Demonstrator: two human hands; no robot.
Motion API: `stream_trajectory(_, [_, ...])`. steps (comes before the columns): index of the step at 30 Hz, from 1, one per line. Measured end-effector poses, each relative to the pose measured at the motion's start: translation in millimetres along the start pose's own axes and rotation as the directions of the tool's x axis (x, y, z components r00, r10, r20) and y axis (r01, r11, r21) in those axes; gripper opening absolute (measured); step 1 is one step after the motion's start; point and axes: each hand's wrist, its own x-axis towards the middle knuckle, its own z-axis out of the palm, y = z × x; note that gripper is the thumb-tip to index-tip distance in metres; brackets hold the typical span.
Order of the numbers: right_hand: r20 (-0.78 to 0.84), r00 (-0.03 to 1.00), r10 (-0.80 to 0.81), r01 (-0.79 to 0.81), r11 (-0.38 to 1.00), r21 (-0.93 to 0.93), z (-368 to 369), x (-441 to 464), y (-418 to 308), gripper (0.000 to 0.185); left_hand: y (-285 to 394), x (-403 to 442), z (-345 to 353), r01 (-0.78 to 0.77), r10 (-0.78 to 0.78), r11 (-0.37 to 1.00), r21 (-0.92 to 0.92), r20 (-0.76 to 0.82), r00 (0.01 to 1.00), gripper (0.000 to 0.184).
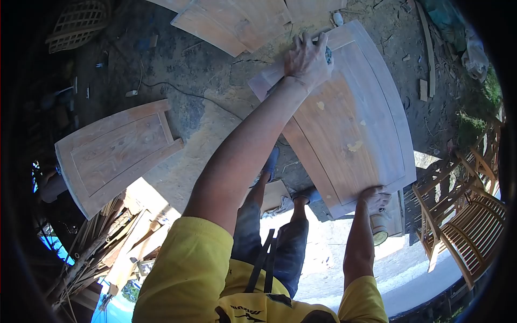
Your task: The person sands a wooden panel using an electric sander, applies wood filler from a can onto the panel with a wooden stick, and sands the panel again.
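A large wooden panel [344, 124] with a curved outer edge and a framed border lies tilted before me, with several pale filler-like patches on its face. My left hand [308, 63] is over its far end, fingers bent and closed. A small blue-green thing [328, 55] shows at the edge of that hand; its kind is unclear. My right hand [375, 199] rests at the panel's near corner with its fingers curled on the edge. Just beneath that hand is a round can-like container [379, 230]. What supports the panel is mostly hidden.
Another curved wooden panel [118, 153] stands at left, with part of a person [52, 185] beside it. More panels [237, 24] lie at the far side. A cord [188, 94] crosses the dirt floor. Scrap wood [126, 242] is piled lower left; a slatted wooden chair [468, 220] is at right.
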Motion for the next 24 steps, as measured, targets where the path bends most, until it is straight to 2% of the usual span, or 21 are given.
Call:
stream_trajectory(5, [0.007, 1.0, 0.024, -0.024, 0.999, 0.028, -5.2, -3.0, -4.8, 0.082, -67.9, -51.3, -33.7, 0.08, -0.082, 0.995, 0.061, 0.018, 0.996, 0.05])
stream_trajectory(7, [-0.098, 0.995, -0.035, 0.039, 0.998, 0.042, 12.1, -0.4, 4.4, 0.078, -85.8, -79.3, -41.3, 0.071, -0.072, 0.997, 0.04, 0.023, 0.997, 0.052])
stream_trajectory(9, [-0.052, 0.998, 0.023, -0.02, 0.998, 0.051, 7.8, -1.5, 2.6, 0.078, -89.6, -99.8, -46.0, 0.136, -0.138, 0.989, 0.064, 0.021, 0.99, 0.055])
stream_trajectory(11, [-0.101, 0.994, -0.029, 0.035, 0.998, 0.055, 14.5, -0.3, 5.6, 0.079, -80.8, -103.9, -43.6, 0.133, -0.135, 0.99, 0.055, 0.039, 0.99, 0.055])
stream_trajectory(13, [-0.106, 0.994, -0.016, 0.022, 0.998, 0.056, 11.9, -2.2, 1.1, 0.079, -67.6, -98.8, -38.9, 0.135, -0.137, 0.99, 0.041, 0.056, 0.989, 0.055])
stream_trajectory(15, [-0.117, 0.993, 0.002, 0.004, 0.999, 0.052, 6.8, -1.9, 0.3, 0.08, -46.9, -78.3, -26.6, 0.066, -0.066, 0.998, -0.008, -0.019, 0.998, 0.053])
stream_trajectory(18, [-0.021, 0.999, 0.025, -0.023, 0.998, 0.061, -4.5, -4.7, -8.0, 0.079, -10.3, -37.5, -13.5, 0.048, -0.048, 0.999, 0.019, -0.013, 0.999, 0.051])
stream_trajectory(24, [-0.05, 0.999, 0.013, -0.007, 0.993, 0.122, -13.3, -9.0, -15.2, 0.078, 54.7, 43.8, 19.4, -0.066, 0.068, 0.997, 0.042, -0.033, 0.997, 0.052])
